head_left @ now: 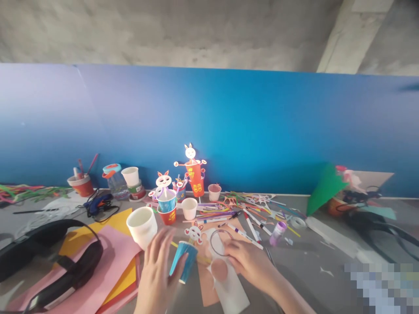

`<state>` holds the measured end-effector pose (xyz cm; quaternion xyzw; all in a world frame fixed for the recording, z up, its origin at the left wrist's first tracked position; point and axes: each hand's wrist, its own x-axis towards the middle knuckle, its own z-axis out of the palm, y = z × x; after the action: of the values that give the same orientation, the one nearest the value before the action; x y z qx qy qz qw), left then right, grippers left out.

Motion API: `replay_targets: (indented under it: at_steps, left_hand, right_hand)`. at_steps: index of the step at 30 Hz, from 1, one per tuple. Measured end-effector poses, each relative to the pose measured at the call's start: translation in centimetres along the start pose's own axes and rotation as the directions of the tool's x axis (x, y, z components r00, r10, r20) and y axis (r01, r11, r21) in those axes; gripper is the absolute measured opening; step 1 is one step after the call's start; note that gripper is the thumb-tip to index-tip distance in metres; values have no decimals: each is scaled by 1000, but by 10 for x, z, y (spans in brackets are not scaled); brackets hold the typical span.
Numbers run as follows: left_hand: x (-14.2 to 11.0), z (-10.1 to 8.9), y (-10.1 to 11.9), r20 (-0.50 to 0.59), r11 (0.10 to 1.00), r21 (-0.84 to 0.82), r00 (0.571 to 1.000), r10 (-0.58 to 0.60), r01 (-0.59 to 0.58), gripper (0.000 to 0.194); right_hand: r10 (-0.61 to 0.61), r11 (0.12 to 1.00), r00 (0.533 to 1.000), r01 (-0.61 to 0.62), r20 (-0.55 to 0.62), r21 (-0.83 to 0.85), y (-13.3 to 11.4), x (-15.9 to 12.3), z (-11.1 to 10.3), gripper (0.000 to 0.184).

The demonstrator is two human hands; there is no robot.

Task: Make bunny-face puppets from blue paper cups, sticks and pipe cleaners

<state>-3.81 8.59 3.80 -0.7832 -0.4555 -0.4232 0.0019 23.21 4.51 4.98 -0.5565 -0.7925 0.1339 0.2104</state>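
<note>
My left hand (pixel 157 266) is open, its fingers stretched upward beside a white container (pixel 142 224). Its thumb overlaps a blue paper cup (pixel 188 257) lying tilted on the table; I cannot tell whether it presses on the cup. Just behind that cup is a white paper animal face (pixel 195 233) with ears. My right hand (pixel 250 264) is closed, its fingertips pinching the edge of a thin dark-rimmed ring (pixel 211 241). Under the ring lie a white paper strip (pixel 234 290) with a round hole and an orange-pink sheet (pixel 206 285).
Paper-cup animal figures (pixel 194 172) stand behind my hands, near a small white cup (pixel 189 209). Markers (pixel 251 226) and a purple glue stick (pixel 278 233) lie to the right. At left, black headphones (pixel 78 272) rest on coloured paper (pixel 122 244). A blue partition (pixel 262 131) rises behind.
</note>
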Motion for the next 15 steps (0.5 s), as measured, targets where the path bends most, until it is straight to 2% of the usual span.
replay_targets:
  at_steps: [1, 3, 5, 6, 9, 12, 15]
  left_hand:
    - [7, -3, 11, 69, 993, -32, 991, 115, -113, 51]
    - [21, -5, 31, 239, 955, -123, 926, 292, -269, 43]
    - [32, -2, 49, 367, 908, -234, 833, 414, -348, 30]
    - [35, 0, 55, 372, 897, -275, 822, 430, -345, 22]
    - [36, 9, 67, 344, 909, -344, 870, 355, -235, 14]
    - [30, 14, 70, 306, 914, -372, 909, 282, -159, 13]
    - [25, 16, 73, 252, 906, -385, 925, 285, -175, 10]
  right_hand:
    - [-20, 1000, 1000, 21, -17, 18, -3, -3, -9, 22]
    - [-71, 994, 997, 74, -39, 82, -10, -8, -25, 19]
    - [-105, 980, 992, 115, -72, 159, -16, -12, -34, 17]
    - [-116, 972, 988, 134, -99, 195, -18, -14, -35, 17]
    - [-93, 938, 958, 176, -271, 300, -21, -18, -25, 20]
    - [-6, 914, 864, 209, -504, 349, -24, -22, -5, 23]
    - [32, 926, 784, 210, -620, 313, -31, -24, 12, 20]
